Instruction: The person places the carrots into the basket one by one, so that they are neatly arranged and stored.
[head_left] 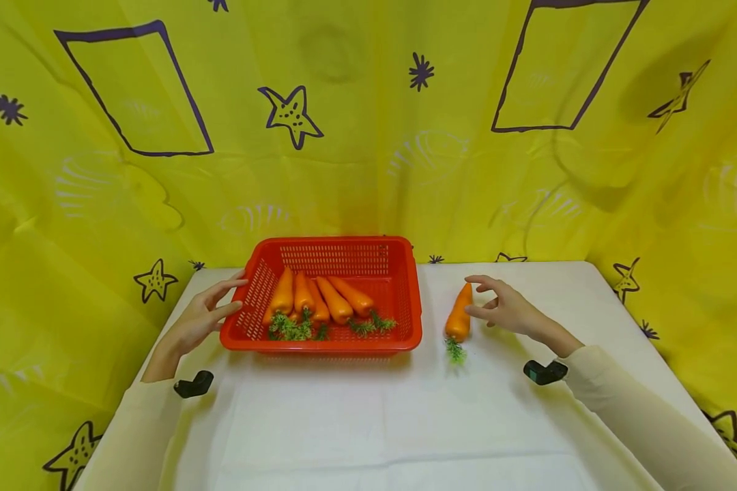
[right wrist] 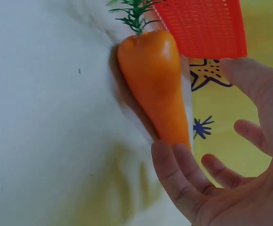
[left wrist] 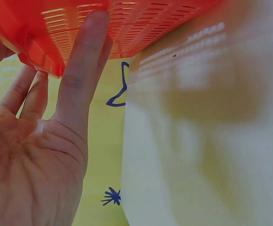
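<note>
A red plastic basket (head_left: pixel 414 300) with slotted walls sits on the white table, several orange toy carrots (head_left: pixel 338 303) lying in it with their green tops toward the near side. At its left end my left hand (head_left: pixel 199 324) touches the rim and outer wall with extended fingers; the left wrist view shows a straight finger (left wrist: pixel 80 70) along the slotted side. One more carrot (head_left: pixel 459 317) lies on the table right of the basket, its leafy top toward me. Beside its narrow end, my right hand (head_left: pixel 503 310) is spread, fingertips (right wrist: pixel 161 153) right at the carrot's tip.
The white-covered table (head_left: pixel 319 423) extends toward me in front of the basket. Behind it and at both sides hangs a yellow curtain (head_left: pixel 356 177) with starfish drawings. A dark wrist device (head_left: pixel 545 372) sits by the right sleeve, another (head_left: pixel 194 384) by the left.
</note>
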Tool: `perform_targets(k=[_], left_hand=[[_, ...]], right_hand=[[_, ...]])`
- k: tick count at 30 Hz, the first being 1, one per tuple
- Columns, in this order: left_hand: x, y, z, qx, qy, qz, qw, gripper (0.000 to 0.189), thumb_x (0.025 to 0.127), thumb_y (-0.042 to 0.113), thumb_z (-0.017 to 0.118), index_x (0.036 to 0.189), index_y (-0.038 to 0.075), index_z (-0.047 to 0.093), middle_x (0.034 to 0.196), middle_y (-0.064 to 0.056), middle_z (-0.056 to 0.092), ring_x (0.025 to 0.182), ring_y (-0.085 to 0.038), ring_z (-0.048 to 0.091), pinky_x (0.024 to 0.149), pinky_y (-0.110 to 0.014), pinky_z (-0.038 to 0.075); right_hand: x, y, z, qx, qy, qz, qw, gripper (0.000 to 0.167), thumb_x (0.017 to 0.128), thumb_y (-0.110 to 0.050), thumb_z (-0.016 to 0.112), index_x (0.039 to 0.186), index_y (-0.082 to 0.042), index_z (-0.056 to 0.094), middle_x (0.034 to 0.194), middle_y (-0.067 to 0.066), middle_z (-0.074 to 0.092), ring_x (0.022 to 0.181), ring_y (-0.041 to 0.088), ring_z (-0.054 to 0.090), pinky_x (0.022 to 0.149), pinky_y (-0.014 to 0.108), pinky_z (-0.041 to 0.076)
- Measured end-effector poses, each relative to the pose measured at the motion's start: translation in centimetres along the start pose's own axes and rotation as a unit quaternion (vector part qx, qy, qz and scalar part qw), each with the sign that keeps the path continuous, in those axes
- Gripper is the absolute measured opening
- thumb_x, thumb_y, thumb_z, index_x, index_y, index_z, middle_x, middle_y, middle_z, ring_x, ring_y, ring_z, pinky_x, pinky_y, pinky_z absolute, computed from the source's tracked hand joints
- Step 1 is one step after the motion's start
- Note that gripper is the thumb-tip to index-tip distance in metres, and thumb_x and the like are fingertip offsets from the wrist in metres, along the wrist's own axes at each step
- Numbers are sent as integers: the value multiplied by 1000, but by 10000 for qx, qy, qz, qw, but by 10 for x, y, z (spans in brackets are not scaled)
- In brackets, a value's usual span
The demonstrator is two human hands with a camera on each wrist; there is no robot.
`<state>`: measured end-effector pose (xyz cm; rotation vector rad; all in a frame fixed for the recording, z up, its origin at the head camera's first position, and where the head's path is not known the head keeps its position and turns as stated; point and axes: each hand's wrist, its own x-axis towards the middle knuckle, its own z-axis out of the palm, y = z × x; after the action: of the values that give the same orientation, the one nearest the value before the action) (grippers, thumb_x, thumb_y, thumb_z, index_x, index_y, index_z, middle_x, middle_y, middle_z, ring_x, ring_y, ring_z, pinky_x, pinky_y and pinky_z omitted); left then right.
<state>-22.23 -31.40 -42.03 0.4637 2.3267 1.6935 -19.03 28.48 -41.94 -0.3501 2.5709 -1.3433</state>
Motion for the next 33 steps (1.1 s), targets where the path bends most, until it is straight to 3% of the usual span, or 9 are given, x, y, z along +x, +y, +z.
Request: perform_targets(k=[4,11,17,23,29,33], left_hand=[[0,0,0,18,3,-6,10000,53,106,17,59,154,3,42,172,-6,16,148,-45,27,82,-37,60],[0,1,0,51,-28,25,10000,54,106,17,59,154,3,41,172,-5,16,150,-45,24,83,-36,59],[0,0,-1,-3,-24,9,10000,54,106,17,59,155,2,41,172,-5,15,151,-45,20,83,-35,59],[0,2,0,3,-7,7,10000,54,106,16,59,154,2,41,172,-5,16,152,-44,19,82,-35,59],[0,2,0,28,8,9,10000,54,106,16,59,154,2,41,172,-6,16,152,-44,18,82,-35,59],[0,2,0,34,4,15,10000,54,106,16,59,155,2,41,172,-5,16,152,-44,17,82,-35,59]], right_hand=[[5,6,8,-6,22,248,9997,72,97,-24,74,155,-1,37,145,38,36,90,32,69,71,39,60],[14,8,18,-442,122,579,9973,75,95,-35,75,153,-2,40,143,40,41,67,24,67,70,33,56],[19,7,23,-240,15,783,9966,76,94,-33,77,152,-1,39,141,40,42,61,23,64,63,35,58],[21,6,25,-72,-54,889,9960,72,95,-28,76,150,3,42,140,38,43,68,23,66,64,35,60],[22,3,24,-493,-64,729,9961,68,94,-29,77,147,3,49,127,34,55,98,33,62,69,33,58],[22,0,23,-510,-114,707,9961,68,94,-28,77,146,4,49,122,32,57,103,35,58,74,30,54]])
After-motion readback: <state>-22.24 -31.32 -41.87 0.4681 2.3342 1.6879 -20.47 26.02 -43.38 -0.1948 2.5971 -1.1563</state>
